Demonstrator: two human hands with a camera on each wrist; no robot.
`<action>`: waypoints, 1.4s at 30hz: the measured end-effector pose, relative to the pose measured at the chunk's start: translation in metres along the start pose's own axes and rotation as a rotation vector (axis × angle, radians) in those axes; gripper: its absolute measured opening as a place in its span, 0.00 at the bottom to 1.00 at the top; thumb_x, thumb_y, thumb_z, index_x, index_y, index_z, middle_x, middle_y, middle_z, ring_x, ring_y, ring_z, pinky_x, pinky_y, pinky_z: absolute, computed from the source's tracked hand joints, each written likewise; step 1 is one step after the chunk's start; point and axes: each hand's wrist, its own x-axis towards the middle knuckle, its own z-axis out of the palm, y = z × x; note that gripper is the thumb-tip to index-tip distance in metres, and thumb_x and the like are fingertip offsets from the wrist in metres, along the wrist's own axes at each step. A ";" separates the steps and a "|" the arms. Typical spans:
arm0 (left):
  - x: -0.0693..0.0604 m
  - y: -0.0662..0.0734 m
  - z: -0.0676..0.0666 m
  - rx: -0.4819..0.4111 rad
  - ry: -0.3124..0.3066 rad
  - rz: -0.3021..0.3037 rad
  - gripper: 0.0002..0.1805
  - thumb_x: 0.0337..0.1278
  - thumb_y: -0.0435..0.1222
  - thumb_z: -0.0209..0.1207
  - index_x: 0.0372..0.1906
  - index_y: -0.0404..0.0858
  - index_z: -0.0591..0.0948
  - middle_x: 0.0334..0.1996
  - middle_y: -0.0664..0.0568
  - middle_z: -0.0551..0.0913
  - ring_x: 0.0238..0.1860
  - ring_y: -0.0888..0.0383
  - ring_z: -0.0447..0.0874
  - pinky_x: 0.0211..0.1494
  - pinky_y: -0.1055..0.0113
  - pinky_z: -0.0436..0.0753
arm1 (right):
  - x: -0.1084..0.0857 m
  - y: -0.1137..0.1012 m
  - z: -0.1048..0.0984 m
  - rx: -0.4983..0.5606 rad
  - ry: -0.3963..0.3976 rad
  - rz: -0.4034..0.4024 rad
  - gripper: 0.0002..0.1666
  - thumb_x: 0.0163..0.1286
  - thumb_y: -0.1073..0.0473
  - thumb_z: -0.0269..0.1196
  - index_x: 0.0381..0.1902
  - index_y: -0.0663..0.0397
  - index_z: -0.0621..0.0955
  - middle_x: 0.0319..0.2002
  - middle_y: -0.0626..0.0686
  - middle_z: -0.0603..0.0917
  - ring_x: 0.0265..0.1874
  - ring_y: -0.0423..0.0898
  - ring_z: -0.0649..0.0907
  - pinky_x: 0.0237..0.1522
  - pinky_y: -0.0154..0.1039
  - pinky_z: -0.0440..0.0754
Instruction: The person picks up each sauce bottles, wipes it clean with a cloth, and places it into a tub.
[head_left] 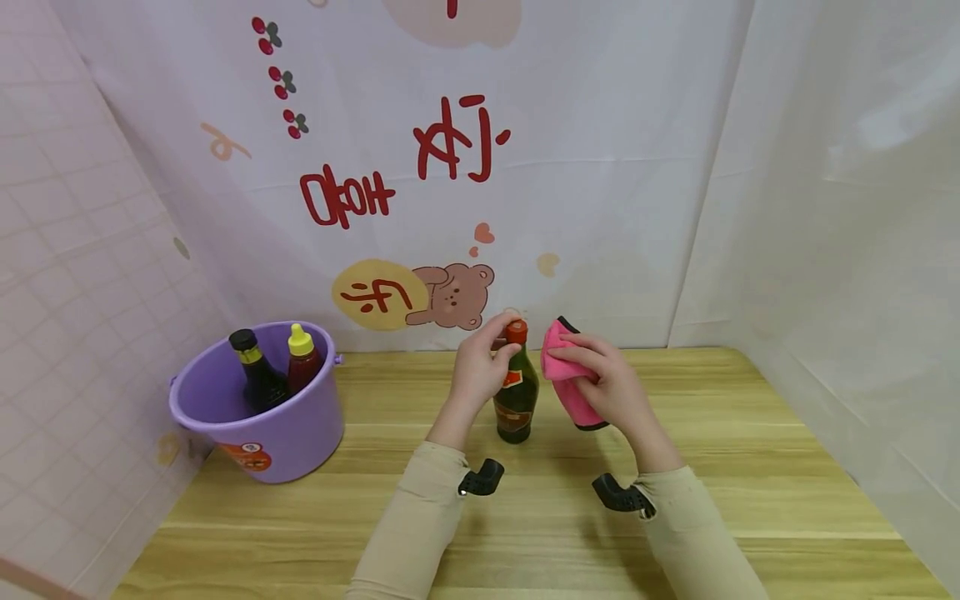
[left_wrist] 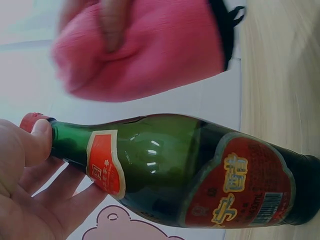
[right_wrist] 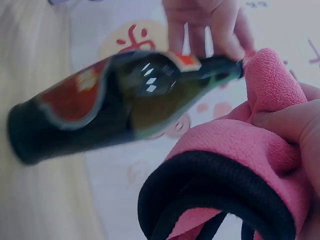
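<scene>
A green glass bottle (head_left: 516, 396) with a red cap and red labels stands upright on the wooden table. My left hand (head_left: 482, 367) grips its neck just below the cap, thumb on the near side and fingers behind, as the left wrist view (left_wrist: 35, 175) shows. To the right of the bottle, my right hand (head_left: 611, 387) pinches a bunched pink cloth (head_left: 566, 367) with black edging. In the head view a gap separates the cloth from the bottle. The right wrist view has the cloth (right_wrist: 225, 135) close to the bottle's cap end.
On the left of the table stands a purple bucket (head_left: 285, 446) holding a dark bottle with a black cap (head_left: 262, 379) and a red bottle with a yellow top (head_left: 303, 362). A printed white curtain (head_left: 600, 208) hangs behind the table.
</scene>
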 end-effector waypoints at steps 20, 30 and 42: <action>0.001 -0.002 0.001 -0.003 0.005 0.017 0.23 0.62 0.31 0.63 0.61 0.48 0.78 0.54 0.51 0.83 0.50 0.53 0.85 0.52 0.61 0.83 | 0.019 -0.006 0.018 -0.029 -0.087 -0.057 0.26 0.52 0.79 0.69 0.46 0.50 0.88 0.48 0.58 0.83 0.47 0.59 0.82 0.46 0.54 0.83; 0.000 -0.001 0.001 -0.014 0.003 -0.003 0.23 0.62 0.30 0.63 0.61 0.47 0.78 0.54 0.49 0.83 0.50 0.52 0.85 0.51 0.60 0.83 | 0.003 -0.002 0.020 -0.067 -0.149 -0.069 0.26 0.49 0.79 0.72 0.44 0.51 0.88 0.46 0.59 0.83 0.43 0.60 0.83 0.44 0.55 0.83; -0.002 -0.001 0.003 0.008 0.019 0.008 0.24 0.62 0.30 0.64 0.61 0.48 0.78 0.53 0.49 0.83 0.49 0.51 0.86 0.48 0.59 0.84 | -0.022 0.003 0.025 -0.067 -0.143 -0.050 0.27 0.48 0.80 0.71 0.44 0.51 0.88 0.46 0.58 0.83 0.45 0.59 0.83 0.43 0.54 0.84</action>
